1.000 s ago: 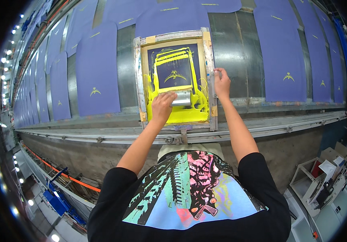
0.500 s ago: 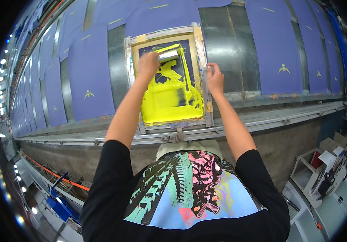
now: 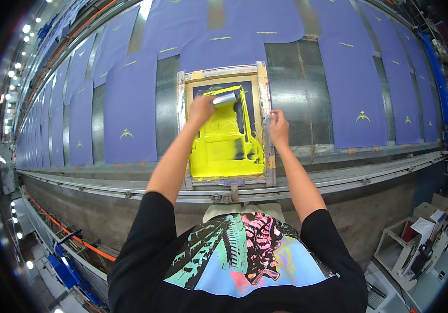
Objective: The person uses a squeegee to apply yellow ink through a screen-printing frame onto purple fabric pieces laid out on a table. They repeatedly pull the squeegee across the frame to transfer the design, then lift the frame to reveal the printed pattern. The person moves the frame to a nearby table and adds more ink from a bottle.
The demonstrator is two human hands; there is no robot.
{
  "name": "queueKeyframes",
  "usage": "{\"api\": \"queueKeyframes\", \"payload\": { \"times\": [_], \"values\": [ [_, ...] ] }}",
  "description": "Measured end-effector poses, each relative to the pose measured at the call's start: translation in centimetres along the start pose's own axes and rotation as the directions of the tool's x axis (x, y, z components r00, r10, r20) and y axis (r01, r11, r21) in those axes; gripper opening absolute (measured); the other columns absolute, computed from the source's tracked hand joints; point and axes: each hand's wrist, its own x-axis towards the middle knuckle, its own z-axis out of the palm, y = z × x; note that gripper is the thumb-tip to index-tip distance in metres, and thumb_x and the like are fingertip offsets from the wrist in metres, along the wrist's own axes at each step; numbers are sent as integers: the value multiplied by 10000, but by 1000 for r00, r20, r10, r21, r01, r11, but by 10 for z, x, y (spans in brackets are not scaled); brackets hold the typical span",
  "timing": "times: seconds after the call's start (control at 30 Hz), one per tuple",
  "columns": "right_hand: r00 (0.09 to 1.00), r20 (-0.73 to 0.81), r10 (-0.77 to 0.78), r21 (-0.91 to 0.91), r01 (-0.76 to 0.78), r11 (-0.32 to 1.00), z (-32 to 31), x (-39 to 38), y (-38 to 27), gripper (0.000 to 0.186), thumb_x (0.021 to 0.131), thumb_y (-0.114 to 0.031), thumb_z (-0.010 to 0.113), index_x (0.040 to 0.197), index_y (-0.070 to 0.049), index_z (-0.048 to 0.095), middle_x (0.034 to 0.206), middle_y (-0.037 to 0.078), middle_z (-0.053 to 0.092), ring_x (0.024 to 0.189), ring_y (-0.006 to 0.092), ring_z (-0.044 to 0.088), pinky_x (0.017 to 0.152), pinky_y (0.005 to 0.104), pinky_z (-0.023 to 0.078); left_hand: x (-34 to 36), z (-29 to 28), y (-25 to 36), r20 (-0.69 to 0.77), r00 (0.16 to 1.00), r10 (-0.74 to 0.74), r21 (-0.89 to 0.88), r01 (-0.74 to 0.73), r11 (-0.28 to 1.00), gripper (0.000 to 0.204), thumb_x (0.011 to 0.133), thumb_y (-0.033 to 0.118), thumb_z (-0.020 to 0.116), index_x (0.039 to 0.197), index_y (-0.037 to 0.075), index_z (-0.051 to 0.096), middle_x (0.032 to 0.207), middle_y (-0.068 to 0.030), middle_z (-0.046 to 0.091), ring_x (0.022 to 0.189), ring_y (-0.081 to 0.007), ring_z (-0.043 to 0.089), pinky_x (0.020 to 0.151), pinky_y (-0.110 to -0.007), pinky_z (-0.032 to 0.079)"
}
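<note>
A screen-printing frame point(image 3: 187, 76) lies on the long metal table point(image 3: 299, 94), its mesh largely covered with bright yellow ink point(image 3: 223, 151) over a dark ground. My left hand point(image 3: 201, 108) grips a silver squeegee point(image 3: 225, 99) in the upper part of the mesh, with ink beneath it. My right hand point(image 3: 279, 124) has its fingers curled on the right rail of the frame.
Purple fabric pieces point(image 3: 354, 94) with small yellow prints line the table on both sides. A metal rail point(image 3: 364, 180) runs along the near edge. At lower right stands a pale cart point(image 3: 401, 235) with items; at lower left are blue machinery point(image 3: 78, 276) and an orange strip point(image 3: 93, 248).
My left hand and the squeegee have moved from the lower mesh up to its top. Yellow ink now covers much of the formerly dark middle. My right hand remains at the frame's right side.
</note>
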Motion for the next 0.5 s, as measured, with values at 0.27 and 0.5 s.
{"api": "queueKeyframes", "payload": {
  "times": [0.27,0.5],
  "values": [
    [998,-58,5,47,-2,999,-6,14,-3,185,1024,-236,564,1105,-101,661,883,256,692,888,477,667,765,527,501,1,10,26,-66,998,21,-30,-23,999,355,828,48,618,1071,228,805,1003,-119,762,896,-361,728,816,-474,585],
    [997,-58,-45,25,46,999,-12,44,21,187,1009,-245,599,1091,-104,692,773,214,679,721,385,668,704,461,507,-129,52,57,-249,940,232,-134,-270,953,321,784,-62,632,977,140,790,1024,-56,777,940,-294,728,819,-420,571]
  ]
}}
